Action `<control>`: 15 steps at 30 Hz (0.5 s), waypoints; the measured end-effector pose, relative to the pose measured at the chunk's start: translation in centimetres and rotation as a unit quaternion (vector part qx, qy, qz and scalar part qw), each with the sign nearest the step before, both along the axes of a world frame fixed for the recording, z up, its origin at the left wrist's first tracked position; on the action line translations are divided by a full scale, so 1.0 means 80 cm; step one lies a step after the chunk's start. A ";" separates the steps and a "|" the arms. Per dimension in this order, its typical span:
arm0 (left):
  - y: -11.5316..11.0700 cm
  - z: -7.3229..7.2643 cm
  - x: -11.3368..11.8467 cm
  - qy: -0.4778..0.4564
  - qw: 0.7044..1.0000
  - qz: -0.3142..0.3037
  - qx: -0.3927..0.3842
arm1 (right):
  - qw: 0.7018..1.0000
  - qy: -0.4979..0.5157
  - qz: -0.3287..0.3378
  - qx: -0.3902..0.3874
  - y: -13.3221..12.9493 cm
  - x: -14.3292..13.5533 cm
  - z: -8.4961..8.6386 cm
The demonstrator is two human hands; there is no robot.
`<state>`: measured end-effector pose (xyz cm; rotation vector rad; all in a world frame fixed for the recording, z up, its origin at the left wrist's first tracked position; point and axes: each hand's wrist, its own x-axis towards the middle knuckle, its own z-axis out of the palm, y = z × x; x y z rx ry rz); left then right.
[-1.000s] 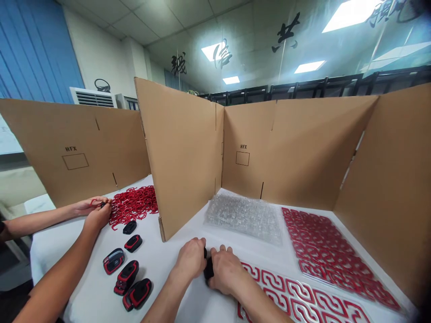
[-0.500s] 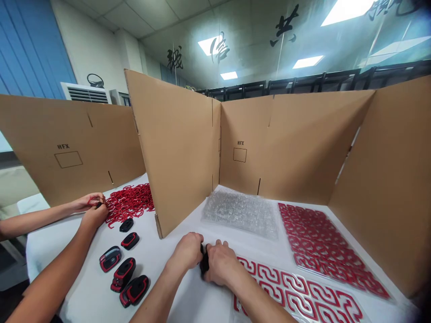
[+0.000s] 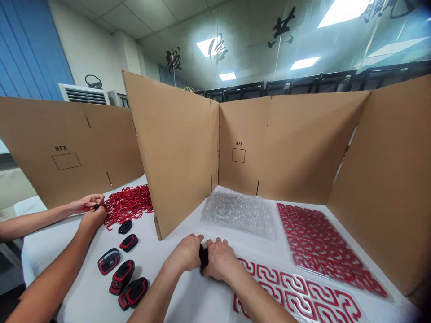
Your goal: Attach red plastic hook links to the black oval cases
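Note:
Low in the middle, my left hand point(image 3: 187, 252) and my right hand point(image 3: 220, 259) close on a small black part point(image 3: 204, 257) from its two sides, just over the white table. Both sets of fingers are bent around it and hide much of its shape. Right of my right hand lies a clear sheet with red S-shaped pieces point(image 3: 298, 303). Several black parts with red trim point(image 3: 122, 274) rest on the table to the left of my left forearm.
Cardboard panels point(image 3: 175, 152) stand around the table point(image 3: 175, 287). Behind my hands lies a stack of clear bags point(image 3: 239, 213), with red sheets point(image 3: 323, 242) at the right. At the left, another person's hands point(image 3: 92, 211) work beside a red pile point(image 3: 129, 204).
The view has shifted slightly. My hands still hold the black part, which seems slightly turned between them. At the left, the other person's fingers have moved a little.

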<state>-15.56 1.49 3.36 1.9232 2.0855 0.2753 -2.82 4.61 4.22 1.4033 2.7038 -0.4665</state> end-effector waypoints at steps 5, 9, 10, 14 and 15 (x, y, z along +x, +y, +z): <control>-0.022 -0.016 -0.017 -0.059 0.997 0.040 0.025 | 0.999 0.034 0.012 -0.019 0.006 0.036 0.007; -0.043 -0.048 -0.012 -0.147 0.977 0.133 0.074 | 0.998 0.061 0.017 -0.021 0.005 0.060 0.000; -0.046 -0.053 -0.008 -0.157 0.975 0.134 0.085 | 0.998 0.066 0.017 -0.016 0.003 0.062 -0.003; -0.045 -0.057 0.012 -0.107 0.979 0.148 0.086 | 0.996 0.084 0.017 0.005 -0.004 0.058 -0.013; -0.043 -0.056 0.015 -0.092 0.980 0.157 0.082 | 0.996 0.087 0.019 0.008 -0.005 0.057 -0.014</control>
